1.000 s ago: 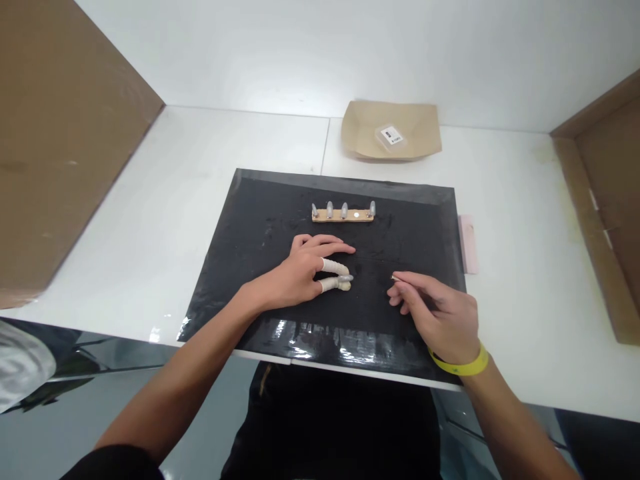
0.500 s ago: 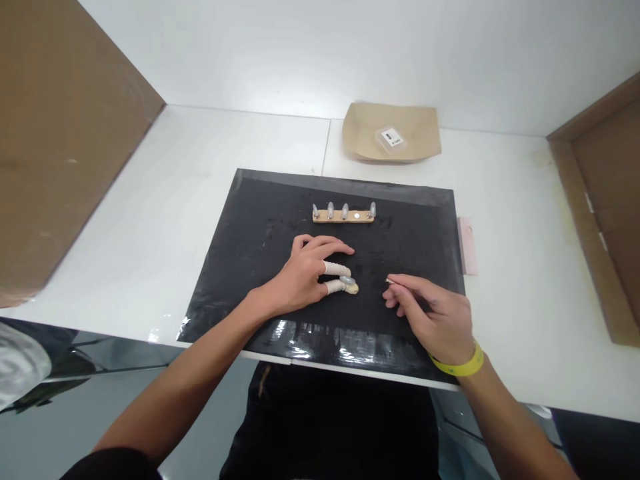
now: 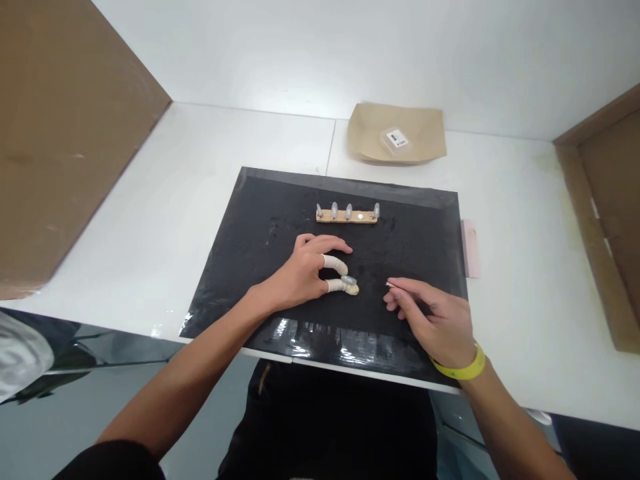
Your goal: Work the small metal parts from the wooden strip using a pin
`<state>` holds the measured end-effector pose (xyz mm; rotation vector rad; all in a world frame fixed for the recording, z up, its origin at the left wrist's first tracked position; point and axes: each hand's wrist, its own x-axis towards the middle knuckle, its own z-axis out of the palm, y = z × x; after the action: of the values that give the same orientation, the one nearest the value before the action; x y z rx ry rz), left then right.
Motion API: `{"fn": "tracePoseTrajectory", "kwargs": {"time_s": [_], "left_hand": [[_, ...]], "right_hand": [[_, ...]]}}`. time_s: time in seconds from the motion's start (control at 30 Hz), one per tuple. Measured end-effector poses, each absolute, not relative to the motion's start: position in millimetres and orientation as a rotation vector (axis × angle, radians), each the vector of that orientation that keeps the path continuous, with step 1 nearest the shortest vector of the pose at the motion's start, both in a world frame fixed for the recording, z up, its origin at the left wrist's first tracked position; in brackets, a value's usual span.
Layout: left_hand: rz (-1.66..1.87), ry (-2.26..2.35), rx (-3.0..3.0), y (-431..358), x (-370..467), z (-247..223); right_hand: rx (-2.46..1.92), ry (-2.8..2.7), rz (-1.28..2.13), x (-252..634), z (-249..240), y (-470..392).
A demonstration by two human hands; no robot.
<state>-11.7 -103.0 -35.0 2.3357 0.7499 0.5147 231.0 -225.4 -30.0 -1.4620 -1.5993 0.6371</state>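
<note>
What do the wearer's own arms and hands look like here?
The left hand wears white coverings on thumb and index finger. The right hand shows none, but a yellow band circles its wrist. A black sleeve shows on the left arm.

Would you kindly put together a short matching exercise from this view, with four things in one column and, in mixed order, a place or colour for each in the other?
Things:
1. Slim pale piece
2. Narrow tan strip
3. Wristband
4. Clear case

Places and colours:
A. Inside the brown tray
B. On the black mat, beyond the left hand
C. Pinched between thumb and forefinger of the right hand
D. Bright yellow

Right pairs: 1-C, 2-B, 3-D, 4-A
</note>
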Motion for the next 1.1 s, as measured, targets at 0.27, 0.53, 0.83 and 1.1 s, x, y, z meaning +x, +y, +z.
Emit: {"fn": "tracePoseTrajectory", "kwargs": {"time_s": [0.27, 0.53, 0.83, 1.1], "left_hand": [[0.421, 0.766, 2.296, -101.2, -11.0, -28.9], [0.350, 0.767, 2.294, -100.6, -12.7, -25.6], [0.414, 0.746, 2.325, -101.8, -11.9, -28.6], [0.464, 0.799, 2.345, -105.9, -6.5, -31.7]], "right_hand": [[-1.449, -1.608, 0.639, 230.8, -31.0, -226.3], [-1.444, -1.611, 0.626, 232.4, -31.1, -226.6], [-1.483, -1.600, 0.615, 236.7, -28.1, -218.5], [-1.292, -2.001, 0.278, 227.9, -17.7, -203.6]]}}
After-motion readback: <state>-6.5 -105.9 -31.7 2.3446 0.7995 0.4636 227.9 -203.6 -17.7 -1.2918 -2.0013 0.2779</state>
